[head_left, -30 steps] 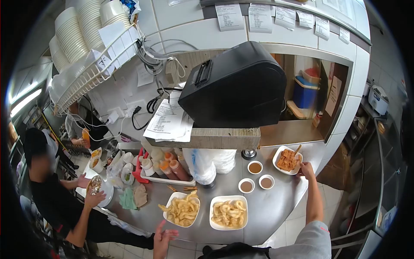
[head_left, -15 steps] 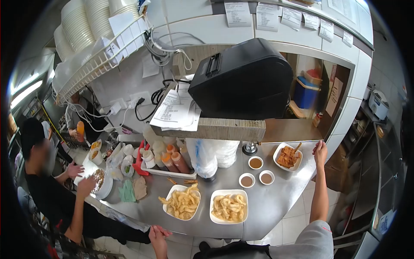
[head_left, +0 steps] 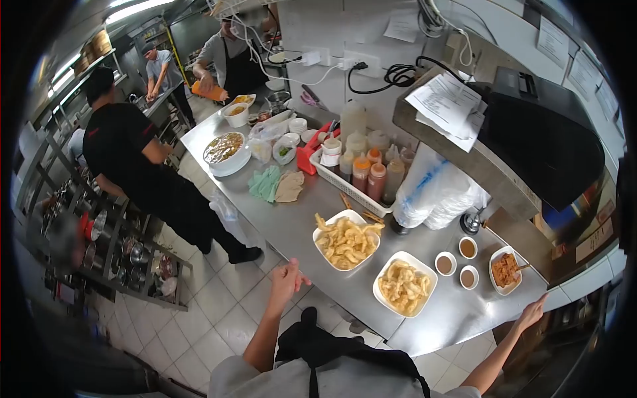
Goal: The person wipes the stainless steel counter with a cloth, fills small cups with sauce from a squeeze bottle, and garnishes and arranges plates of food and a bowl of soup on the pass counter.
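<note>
Grey short sleeves (head_left: 239, 377) mark the worker at the long, shiny steel counter (head_left: 444, 322); the left hand (head_left: 285, 284) hangs just off its near edge, empty, fingers loosely bent; the right hand (head_left: 531, 313) is out by the counter's far right corner, empty too, its fingers stretched, though I can't tell whether it brushes the edge.

Nearest the right hand sits a small white square-cornered bowl (head_left: 507, 290) of reddish-brown pieces, a thin stick poking out; beside it stand three little round white cups (head_left: 446, 274) of brown sauce; further left come two larger white square bowls (head_left: 430, 275) heaped with pale golden fried pieces, the leftmost being the one closest to the left hand.

Behind these, bulky white plastic-wrapped stacks (head_left: 438, 196) stand next to a white plastic basket (head_left: 352, 190) full of squeeze bottles; left of that lie a crumpled green cloth (head_left: 265, 183) and a tan one (head_left: 290, 187), touching, near a round white tub (head_left: 230, 166); above the right side, a big black machine (head_left: 541, 142) rests on a grey shelf; across the counter's far end, an aproned co-worker (head_left: 242, 66) grips an orange bottle (head_left: 209, 91).
</note>
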A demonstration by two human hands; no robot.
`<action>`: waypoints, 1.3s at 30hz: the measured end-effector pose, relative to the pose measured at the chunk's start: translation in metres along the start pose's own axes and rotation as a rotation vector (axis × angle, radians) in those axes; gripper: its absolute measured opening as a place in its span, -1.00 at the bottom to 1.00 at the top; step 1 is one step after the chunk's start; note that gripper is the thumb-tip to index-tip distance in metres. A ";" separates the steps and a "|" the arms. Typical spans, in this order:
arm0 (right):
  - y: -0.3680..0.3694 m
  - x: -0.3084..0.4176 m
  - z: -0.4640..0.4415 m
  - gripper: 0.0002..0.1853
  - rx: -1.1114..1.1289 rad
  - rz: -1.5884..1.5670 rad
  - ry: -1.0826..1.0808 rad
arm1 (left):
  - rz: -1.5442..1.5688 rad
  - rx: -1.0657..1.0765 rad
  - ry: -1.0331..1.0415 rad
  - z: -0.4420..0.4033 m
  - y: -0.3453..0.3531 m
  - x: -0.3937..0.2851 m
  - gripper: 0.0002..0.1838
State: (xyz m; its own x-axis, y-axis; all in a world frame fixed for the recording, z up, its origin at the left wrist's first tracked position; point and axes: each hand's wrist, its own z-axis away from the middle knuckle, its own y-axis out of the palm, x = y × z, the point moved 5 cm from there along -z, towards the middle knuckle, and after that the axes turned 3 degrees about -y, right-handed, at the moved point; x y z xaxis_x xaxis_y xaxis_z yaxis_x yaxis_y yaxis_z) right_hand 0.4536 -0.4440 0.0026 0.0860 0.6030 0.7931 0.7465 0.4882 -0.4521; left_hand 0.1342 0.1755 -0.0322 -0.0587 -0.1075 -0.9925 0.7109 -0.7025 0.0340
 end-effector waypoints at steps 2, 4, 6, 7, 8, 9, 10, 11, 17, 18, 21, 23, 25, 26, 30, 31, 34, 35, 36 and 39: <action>-0.004 0.005 -0.002 -0.48 0.030 0.063 0.084 | -0.033 0.007 -0.037 -0.003 -0.002 0.005 -0.43; -0.013 0.034 0.016 -0.48 -0.023 -0.103 -0.109 | -0.029 0.009 -0.084 -0.007 -0.007 0.015 -0.44; -0.018 0.048 0.020 -0.50 -0.033 -0.173 -0.218 | 0.028 0.031 -0.073 -0.016 -0.010 0.026 -0.48; -0.020 0.044 0.017 -0.52 -0.015 -0.159 -0.224 | 0.054 0.040 -0.068 -0.020 -0.014 0.029 -0.50; -0.020 0.042 0.018 -0.53 0.003 -0.145 -0.228 | 0.062 0.073 -0.039 -0.024 -0.017 0.029 -0.54; -0.027 0.061 0.032 -0.55 -0.035 -0.200 -0.329 | 0.067 0.107 -0.008 -0.029 -0.019 0.027 -0.57; -0.038 0.095 0.059 -0.55 -0.056 -0.227 -0.302 | 0.070 0.142 0.022 -0.035 -0.023 0.025 -0.59; -0.043 0.104 0.070 -0.55 0.011 -0.330 -0.277 | 0.075 0.175 -0.013 -0.042 -0.028 0.024 -0.62; -0.017 0.291 0.294 -0.72 0.563 -0.762 -0.364 | 0.037 0.267 -0.062 -0.109 -0.100 0.026 -0.65; 0.006 0.320 0.340 -0.76 0.621 -0.847 -0.431 | 0.025 0.234 -0.065 -0.129 -0.123 0.028 -0.67; 0.087 0.378 0.460 -0.87 1.179 -0.842 -0.305 | 0.026 0.138 -0.109 -0.161 -0.188 0.037 -0.73; 0.146 0.427 0.534 -0.84 1.430 -0.504 -0.454 | 0.051 0.079 -0.111 -0.179 -0.228 0.033 -0.78; 0.214 0.448 0.594 -0.84 1.320 -0.503 -0.862 | 0.069 0.045 -0.142 -0.193 -0.257 0.035 -0.76; 0.241 0.458 0.618 -0.84 1.236 -0.522 -1.081 | 0.076 0.030 -0.152 -0.202 -0.271 0.038 -0.75; 0.309 0.503 0.646 -0.83 1.207 -0.440 -0.871 | 0.158 -0.180 -0.085 -0.252 -0.319 0.057 -0.73; 0.325 0.517 0.644 -0.82 1.184 -0.474 -0.802 | 0.151 -0.222 -0.081 -0.260 -0.328 0.053 -0.72; 0.376 0.566 0.617 -0.82 1.006 -0.564 -0.874 | 0.121 -0.235 -0.087 -0.283 -0.340 0.038 -0.72; 0.396 0.573 0.606 -0.82 0.975 -0.536 -0.841 | 0.112 -0.224 -0.103 -0.285 -0.341 0.036 -0.73; 0.418 0.576 0.597 -0.82 1.015 -0.449 -0.873 | 0.057 -0.171 -0.096 -0.284 -0.338 0.033 -0.74; 0.463 0.565 0.605 -0.83 1.209 -0.134 -0.979 | -0.032 -0.027 -0.120 -0.274 -0.322 0.022 -0.77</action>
State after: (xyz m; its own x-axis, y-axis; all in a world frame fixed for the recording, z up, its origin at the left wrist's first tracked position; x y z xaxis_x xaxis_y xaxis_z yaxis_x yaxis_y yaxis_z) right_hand 0.4492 0.5042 -0.0059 -0.7413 0.4410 0.5059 -0.2823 0.4789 -0.8312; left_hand 0.0963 0.5924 -0.0969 -0.1644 -0.1697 -0.9717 0.7255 -0.6882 -0.0026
